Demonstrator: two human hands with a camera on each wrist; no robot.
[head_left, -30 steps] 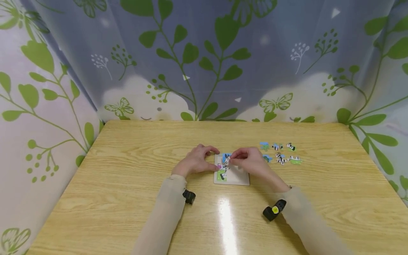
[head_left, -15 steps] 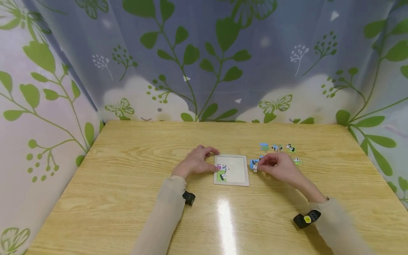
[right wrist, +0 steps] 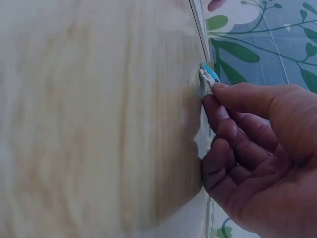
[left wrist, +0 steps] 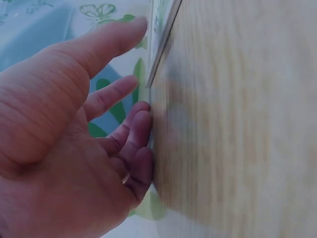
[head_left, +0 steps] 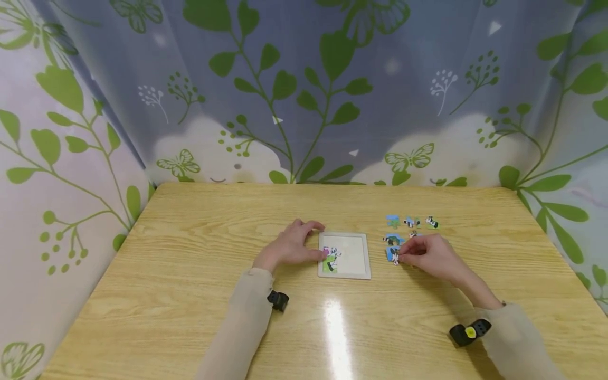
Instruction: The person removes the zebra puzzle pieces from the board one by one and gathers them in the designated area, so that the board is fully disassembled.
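Observation:
My right hand (head_left: 434, 257) pinches a jigsaw puzzle piece (head_left: 392, 254) with blue sky and a black-and-white animal head between thumb and index finger. In the right wrist view that puzzle piece (right wrist: 208, 74) is tilted up, close over the tabletop. At the left side of a square puzzle tray (head_left: 367, 258), my left hand (head_left: 292, 245) has its thumb at the rim and its relaxed fingers by the upper left corner. Green, pink and black-and-white artwork (head_left: 331, 261) fills the tray's lower left part; the rest of its bed is bare.
Several loose puzzle pieces lie right of the tray, among them a blue-and-green piece (head_left: 392, 220) and a cow-patterned piece (head_left: 431, 222). The right hand hides part of the nearer row. A leaf-patterned curtain (head_left: 304, 95) stands behind the wooden table (head_left: 214, 211).
My right hand has lifted the animal-head piece away from the tray's upper left and carried it right, beside the loose pieces. The left hand has stayed at the tray.

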